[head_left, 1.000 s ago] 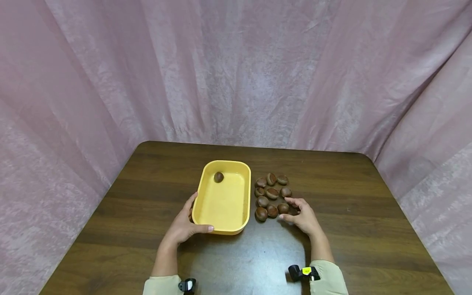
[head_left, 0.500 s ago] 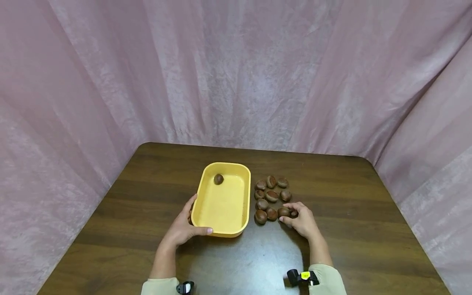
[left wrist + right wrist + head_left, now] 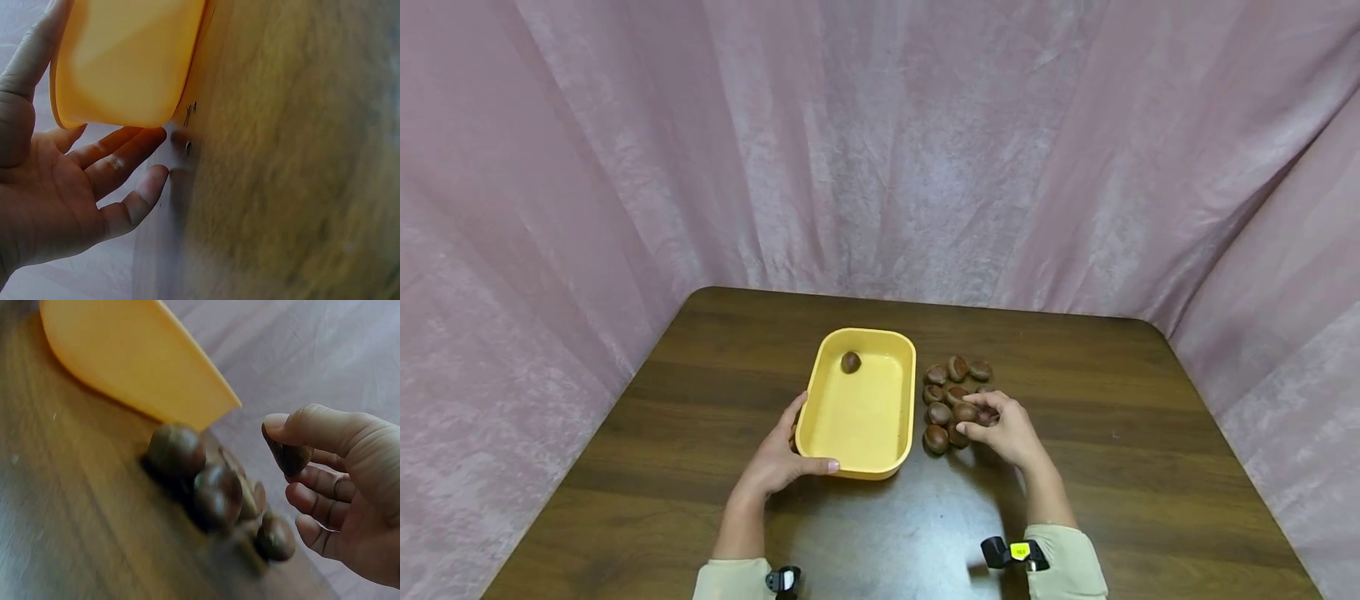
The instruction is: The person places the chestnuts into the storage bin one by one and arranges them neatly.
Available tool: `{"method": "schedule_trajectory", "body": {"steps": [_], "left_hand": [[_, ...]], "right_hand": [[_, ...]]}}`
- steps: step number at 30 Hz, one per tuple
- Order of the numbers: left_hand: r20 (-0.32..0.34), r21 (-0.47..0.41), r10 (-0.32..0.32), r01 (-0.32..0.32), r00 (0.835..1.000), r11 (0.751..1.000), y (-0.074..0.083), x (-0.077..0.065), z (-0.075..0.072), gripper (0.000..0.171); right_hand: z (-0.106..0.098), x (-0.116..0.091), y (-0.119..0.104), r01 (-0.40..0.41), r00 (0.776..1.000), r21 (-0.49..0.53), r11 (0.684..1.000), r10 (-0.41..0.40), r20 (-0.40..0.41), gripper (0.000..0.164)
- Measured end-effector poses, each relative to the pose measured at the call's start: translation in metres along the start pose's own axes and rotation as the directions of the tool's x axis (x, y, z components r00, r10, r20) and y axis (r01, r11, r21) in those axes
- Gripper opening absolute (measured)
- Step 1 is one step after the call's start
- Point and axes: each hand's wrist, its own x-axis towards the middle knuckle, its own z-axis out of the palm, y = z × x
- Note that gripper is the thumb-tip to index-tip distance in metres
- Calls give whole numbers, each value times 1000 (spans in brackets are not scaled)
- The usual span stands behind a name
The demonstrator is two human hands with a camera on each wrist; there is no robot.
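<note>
The person's right hand (image 3: 1009,429) pinches 1 brown chestnut (image 3: 289,457) between thumb and fingertips, the grip clamped on it; in the right wrist view this chestnut is raised off the table (image 3: 655,450) and apart from the others, while the remaining fingers bend loosely below it; the left hand (image 3: 775,460) holds a yellow tub (image 3: 854,421) at its near left corner, the thumb laid along the near rim and the fingers round the left side, so that the corner sits between them; in the left wrist view 2 of those fingertips reach past the tub's edge; the tub rests on the table, with 1 lone chestnut (image 3: 850,362) inside near its far left corner; just beside the tub's right wall lies a cluster of chestnuts (image 3: 939,413), at least 8 in view, some partly hidden by the right hand; both arms wear pale sleeves (image 3: 1065,565), and a black wrist device (image 3: 1015,552) with a yellow label sits by the right cuff; a pink curtain (image 3: 925,167) hangs beyond the table.
</note>
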Motion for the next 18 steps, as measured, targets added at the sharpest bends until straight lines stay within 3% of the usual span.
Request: {"method": "schedule_trajectory", "body": {"steps": [14,18], "left_hand": [[-4,-9,-6,6,1000,1000,2,0,-2,118],[10,-7,-19,19,1000,1000,16,-7,-3,118]], "right_hand": [[7,42,-35,122,988,19,992,-123,94,40],[10,52,-46,114,984,26,993,-117,132,40]]}}
